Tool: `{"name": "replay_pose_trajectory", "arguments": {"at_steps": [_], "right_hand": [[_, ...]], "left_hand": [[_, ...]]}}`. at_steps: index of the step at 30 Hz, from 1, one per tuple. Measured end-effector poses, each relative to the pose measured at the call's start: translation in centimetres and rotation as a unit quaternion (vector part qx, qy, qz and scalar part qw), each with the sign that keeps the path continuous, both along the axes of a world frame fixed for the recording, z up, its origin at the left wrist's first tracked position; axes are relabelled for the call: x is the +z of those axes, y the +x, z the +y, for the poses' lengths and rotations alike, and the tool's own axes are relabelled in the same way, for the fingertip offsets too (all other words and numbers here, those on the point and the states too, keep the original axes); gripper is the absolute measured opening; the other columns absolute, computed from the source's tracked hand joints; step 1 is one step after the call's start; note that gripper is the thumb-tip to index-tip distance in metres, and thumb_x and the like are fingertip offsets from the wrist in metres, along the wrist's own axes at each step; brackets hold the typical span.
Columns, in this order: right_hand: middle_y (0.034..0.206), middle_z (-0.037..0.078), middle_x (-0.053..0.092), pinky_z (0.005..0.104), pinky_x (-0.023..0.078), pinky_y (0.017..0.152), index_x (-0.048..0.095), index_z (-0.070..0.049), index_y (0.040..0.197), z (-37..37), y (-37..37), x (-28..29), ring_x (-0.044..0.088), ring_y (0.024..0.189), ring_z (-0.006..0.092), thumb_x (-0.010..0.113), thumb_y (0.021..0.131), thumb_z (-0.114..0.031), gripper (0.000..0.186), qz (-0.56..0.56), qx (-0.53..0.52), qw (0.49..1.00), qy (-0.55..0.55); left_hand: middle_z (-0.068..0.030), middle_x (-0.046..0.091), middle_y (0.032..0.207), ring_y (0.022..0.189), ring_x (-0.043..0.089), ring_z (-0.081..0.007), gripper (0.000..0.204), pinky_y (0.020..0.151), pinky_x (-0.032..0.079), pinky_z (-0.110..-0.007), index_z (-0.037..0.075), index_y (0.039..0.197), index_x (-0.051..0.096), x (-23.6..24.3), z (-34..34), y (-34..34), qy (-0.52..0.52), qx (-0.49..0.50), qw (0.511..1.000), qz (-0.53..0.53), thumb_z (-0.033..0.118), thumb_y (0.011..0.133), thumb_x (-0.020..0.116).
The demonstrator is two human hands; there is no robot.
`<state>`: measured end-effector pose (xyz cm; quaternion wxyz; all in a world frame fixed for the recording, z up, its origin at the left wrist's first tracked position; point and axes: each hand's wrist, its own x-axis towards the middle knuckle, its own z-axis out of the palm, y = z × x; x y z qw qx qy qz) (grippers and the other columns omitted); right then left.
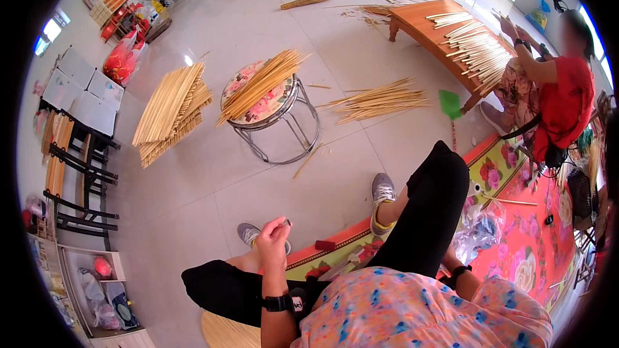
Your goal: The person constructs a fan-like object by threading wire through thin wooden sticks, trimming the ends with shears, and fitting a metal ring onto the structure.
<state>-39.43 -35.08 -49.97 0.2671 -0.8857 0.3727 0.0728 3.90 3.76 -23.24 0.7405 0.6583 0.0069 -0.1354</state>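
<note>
My left hand (274, 241) is raised over my lap, its fingers pinched together around a small dark piece (287, 223) too small to name. A dark band with a square face sits on that wrist. Only the wrist end of my right hand (450, 260) shows beside my thigh, near a clear plastic bag (480, 229); its fingers are hidden. In front of me a round stool (267, 119) with a floral seat and metal legs carries a bundle of straw-coloured stalks (267, 84). Loose stalks (380, 100) lie on the floor to its right.
Left of the stool are stacked panels of straw-coloured stalks (171, 109). A co-worker in red (567, 96) sits by a low orange bench (429, 22) spread with pale stalks (477, 48). Floral matting (525, 219) covers the right floor. Folded black-legged furniture (84, 180) stands left.
</note>
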Motion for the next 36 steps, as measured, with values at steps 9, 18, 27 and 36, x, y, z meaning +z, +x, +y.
{"name": "replay_pose_trajectory", "arguments": {"at_steps": [9, 18, 27, 36], "right_hand": [[0.086, 0.022, 0.065, 0.0498, 0.049, 0.071, 0.064, -0.005, 0.09, -5.9, 5.5, 7.3, 0.062, 0.084, 0.0424, 0.059, 0.082, -0.024, 0.022, 0.032, -0.045, 0.996, -0.073], [0.074, 0.0, 0.056, 0.0209, 0.042, 0.061, 0.059, -0.004, 0.093, -6.7, 23.1, 37.4, 0.052, 0.065, 0.0087, 0.053, 0.089, -0.006, 0.007, -0.555, -0.249, 0.779, 0.15], [0.079, 0.001, 0.057, 0.0198, 0.045, 0.061, 0.06, -0.002, 0.1, 13.3, 32.6, 41.1, 0.055, 0.069, 0.0049, 0.064, 0.086, -0.009, 0.016, -0.351, 0.142, 0.839, 0.391], [0.073, 0.001, 0.062, 0.0222, 0.043, 0.051, 0.063, 0.001, 0.099, 17.7, 34.1, 37.0, 0.054, 0.059, 0.0042, 0.066, 0.088, -0.021, 0.025, -0.256, 0.149, 0.834, 0.465]], "left_hand": [[-0.0083, 0.062, 0.095, 0.089, 0.062, -0.0161, 0.021, 0.084, 0.05, -0.028, -0.004, 0.098, 0.06, 1.4, 0.5, -0.2, -0.002, 0.005, 1.0, 0.007, -0.013, 0.078, 0.061], [-0.0083, 0.062, 0.092, 0.084, 0.06, -0.0144, 0.021, 0.081, 0.052, -0.03, -0.003, 0.102, 0.059, 7.7, -1.7, -0.7, -0.029, -0.025, 0.998, -0.057, -0.01, 0.082, 0.059], [-0.0091, 0.063, 0.095, 0.087, 0.062, -0.0184, 0.033, 0.076, 0.05, -0.03, 0.002, 0.105, 0.058, 13.8, -4.7, -1.9, 0.06, -0.146, 0.939, -0.307, -0.005, 0.075, 0.07], [-0.0089, 0.063, 0.096, 0.083, 0.062, -0.026, 0.043, 0.069, 0.051, -0.034, 0.006, 0.106, 0.061, 11.7, -5.4, -3.2, 0.206, -0.11, 0.819, -0.524, -0.006, 0.066, 0.071]]}}
